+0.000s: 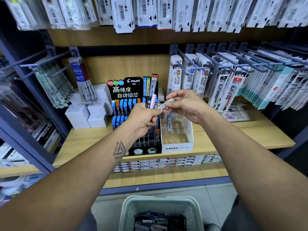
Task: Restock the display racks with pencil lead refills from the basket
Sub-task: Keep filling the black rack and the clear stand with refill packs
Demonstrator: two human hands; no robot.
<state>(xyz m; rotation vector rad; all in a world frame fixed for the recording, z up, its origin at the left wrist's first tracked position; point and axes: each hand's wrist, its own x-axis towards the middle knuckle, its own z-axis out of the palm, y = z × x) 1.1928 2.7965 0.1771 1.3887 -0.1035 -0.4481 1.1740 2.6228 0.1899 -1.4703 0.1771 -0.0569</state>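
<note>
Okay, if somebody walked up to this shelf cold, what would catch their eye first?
Probably the two hands meeting mid-frame: the left hand grips a small bunch of lead refill cases while the right hand pinches a pale one with them. Right behind stands the black Pilot lead display rack with blue-capped tubes, beside a nearly bare clear Mono graph rack. Bottom centre sits the pale green basket.

Shelf board (233, 130) looks like pale wood laminate, smooth and matt; hooks (196, 64) are grey coated metal. Basket (160, 207) is pale green perforated plastic, matt; MONO rack (176, 130) has clear glossy plastic dividers over a white card front, PILOT rack (133, 87) is glossy black printed card. Hanging refill packs (221, 87) are shiny clear film with paper inserts, small white boxes (78, 114) matt card.
</note>
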